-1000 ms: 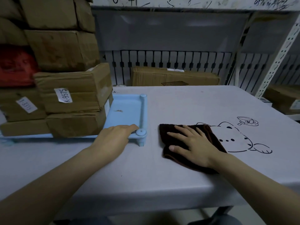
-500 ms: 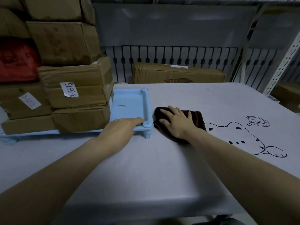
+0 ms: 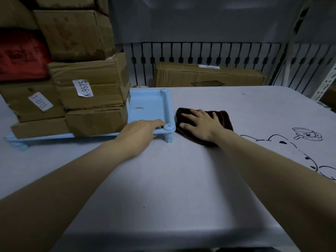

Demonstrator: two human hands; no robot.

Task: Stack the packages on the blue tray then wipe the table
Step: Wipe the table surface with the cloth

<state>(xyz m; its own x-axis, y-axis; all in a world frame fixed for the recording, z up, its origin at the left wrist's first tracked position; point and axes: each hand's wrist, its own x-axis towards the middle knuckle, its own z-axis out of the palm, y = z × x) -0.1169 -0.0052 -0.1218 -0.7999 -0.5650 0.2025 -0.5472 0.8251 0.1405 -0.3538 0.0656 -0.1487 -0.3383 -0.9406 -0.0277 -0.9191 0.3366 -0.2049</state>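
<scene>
Several brown cardboard packages (image 3: 91, 88) stand stacked on the left part of the blue tray (image 3: 147, 104), with a red package (image 3: 20, 55) among them. My left hand (image 3: 140, 131) rests on the tray's near right corner, fingers laid over the rim beside the round corner post. A dark brown cloth (image 3: 221, 117) lies on the white table (image 3: 163, 179) right beside the tray. My right hand (image 3: 200, 124) presses flat on the cloth with fingers spread.
A long cardboard box (image 3: 209, 75) sits behind the table against a black railing. A cartoon drawing (image 3: 307, 137) marks the table's right side. A white shelf post (image 3: 325, 82) stands at far right.
My right hand has slid the cloth left and away from me, up against the tray. My left hand has stayed on the tray's corner.
</scene>
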